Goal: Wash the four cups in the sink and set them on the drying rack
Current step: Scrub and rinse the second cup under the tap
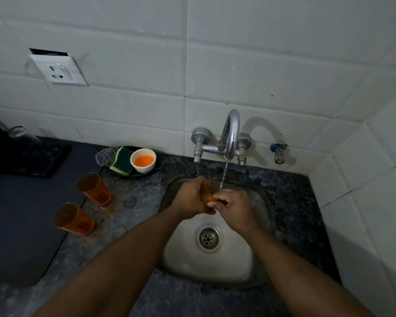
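An orange see-through cup (205, 193) is held over the steel sink (215, 259), just left of the thin stream of water (223, 177) from the tap (231, 133). My left hand (190, 197) wraps round the cup's body. My right hand (234, 205) pinches its rim with fingertips and thumb. Most of the cup is hidden by the hands. Two more orange cups stand upside down on the dark mat (21, 225) at the left, one farther back (94, 188) and one nearer (74, 219).
A green-and-yellow sponge (121, 163) and a white bowl of orange liquid (143, 160) sit on a dark dish behind the sink's left corner. A wall socket (60, 70) is up left. A small blue tap (279, 152) is at the right. White tiled walls close the back and right.
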A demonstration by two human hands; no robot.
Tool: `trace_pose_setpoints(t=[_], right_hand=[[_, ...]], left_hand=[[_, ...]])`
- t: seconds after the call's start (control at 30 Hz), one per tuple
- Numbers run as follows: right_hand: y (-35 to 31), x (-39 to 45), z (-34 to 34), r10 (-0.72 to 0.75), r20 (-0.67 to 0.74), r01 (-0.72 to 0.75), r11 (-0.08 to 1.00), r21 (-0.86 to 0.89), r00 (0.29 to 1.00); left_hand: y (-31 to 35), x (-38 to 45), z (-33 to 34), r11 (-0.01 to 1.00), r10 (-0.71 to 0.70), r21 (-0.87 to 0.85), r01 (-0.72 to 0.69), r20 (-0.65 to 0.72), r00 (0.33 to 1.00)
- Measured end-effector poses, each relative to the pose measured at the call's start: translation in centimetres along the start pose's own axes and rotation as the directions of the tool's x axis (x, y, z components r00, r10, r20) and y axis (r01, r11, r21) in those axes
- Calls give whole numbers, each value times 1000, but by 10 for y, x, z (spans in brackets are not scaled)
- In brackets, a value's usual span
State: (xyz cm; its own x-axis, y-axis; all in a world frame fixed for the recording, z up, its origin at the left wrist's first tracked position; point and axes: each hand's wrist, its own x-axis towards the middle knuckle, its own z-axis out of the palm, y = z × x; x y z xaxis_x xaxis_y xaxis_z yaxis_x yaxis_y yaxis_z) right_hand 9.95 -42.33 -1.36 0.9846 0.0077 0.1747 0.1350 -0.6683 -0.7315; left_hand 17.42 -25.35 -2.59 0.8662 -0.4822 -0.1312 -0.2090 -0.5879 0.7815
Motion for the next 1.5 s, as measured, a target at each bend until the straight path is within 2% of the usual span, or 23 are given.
trace_pose_setpoints(t=[0.03, 0.07, 0.1, 0.17, 0.2, 0.23, 0.37, 0.43, 0.5, 0.57, 0.6, 0.7, 0.77, 0.83, 0.9, 0.93, 1.0, 1.07, 1.13, 1.2, 1.3, 1.33, 1.5], right_hand=[[-1, 0, 1, 5, -10, -5, 1000, 23, 1000], [-1, 0, -1, -6, -3, 6, 1000, 30, 1000], [-1, 1, -3, -29, 31, 29, 999, 13, 999], [1, 3, -12, -66, 156, 76, 995, -60, 986], [3, 4, -15, -63, 202, 81, 994, -80, 977], [2, 5, -17, -53, 209, 70, 995, -76, 976], [-5, 9, -13, 7, 17, -7, 1000, 21, 1000], [-6, 6, -13, 5, 21, -5, 1000, 24, 1000], [0, 5, -19, -58, 148, 65, 997, -44, 987], [6, 8, -24, -101, 244, 127, 988, -90, 964], [6, 10, -24, -101, 244, 127, 988, -92, 964], [-2, 14, -17, -21, 148, 26, 999, -35, 989], [-4, 14, -14, 8, 117, -8, 1000, 1, 993], [-2, 13, -20, -43, 177, 50, 998, -32, 983], [1, 14, -27, -72, 268, 98, 991, -86, 961], [1, 15, -28, -68, 287, 99, 991, -95, 956], [-1, 15, -25, -46, 237, 69, 994, -88, 971], [-5, 16, -19, 6, 160, -1, 1000, -28, 987], [-5, 14, -19, 22, 135, -23, 1000, 4, 991], [-1, 12, -27, -15, 210, 20, 1000, -21, 978], [4, 14, -37, -65, 323, 108, 987, -116, 944], [3, 15, -36, -75, 313, 116, 987, -115, 947], [-3, 15, -24, -14, 156, 14, 1000, 2, 988]], left_hand=[[1, 0, 3, 1000, 0, -11, -1, -62, 998], [3, 0, 1, 1000, -20, -22, 19, -57, 998], [5, 0, -3, 998, -51, -45, 51, 2, 999], [3, 3, -14, 984, -143, -74, 164, 229, 963], [2, 5, -18, 979, -169, -56, 194, 296, 940], [3, 5, -20, 983, -162, -33, 180, 298, 941], [14, 1, -4, 999, -39, -13, 38, -32, 999], [17, 1, -2, 999, -35, -20, 34, -54, 998], [11, 3, -13, 995, -88, -26, 92, 126, 988], [9, 3, -22, 980, -167, -52, 193, 318, 933], [9, 3, -21, 978, -166, -66, 197, 323, 932], [16, 0, -5, 993, -81, -75, 85, 64, 995], [15, -1, 3, 996, -49, -76, 41, -107, 993], [12, 0, -5, 992, -72, -110, 68, -33, 997], [11, 0, -17, 973, -142, -147, 178, 228, 963], [11, 0, -20, 968, -161, -139, 209, 297, 941], [13, 0, -14, 986, -126, -79, 146, 219, 968], [18, -2, -3, 999, -37, -27, 37, -5, 999], [18, -4, 7, 999, 11, -42, -18, -148, 989], [16, -5, 2, 997, -18, -80, 14, -51, 999], [9, -2, -9, 975, -142, -133, 180, 254, 957], [9, -1, -9, 972, -139, -149, 183, 263, 955], [21, -3, 6, 991, -43, -126, 32, -86, 995]])
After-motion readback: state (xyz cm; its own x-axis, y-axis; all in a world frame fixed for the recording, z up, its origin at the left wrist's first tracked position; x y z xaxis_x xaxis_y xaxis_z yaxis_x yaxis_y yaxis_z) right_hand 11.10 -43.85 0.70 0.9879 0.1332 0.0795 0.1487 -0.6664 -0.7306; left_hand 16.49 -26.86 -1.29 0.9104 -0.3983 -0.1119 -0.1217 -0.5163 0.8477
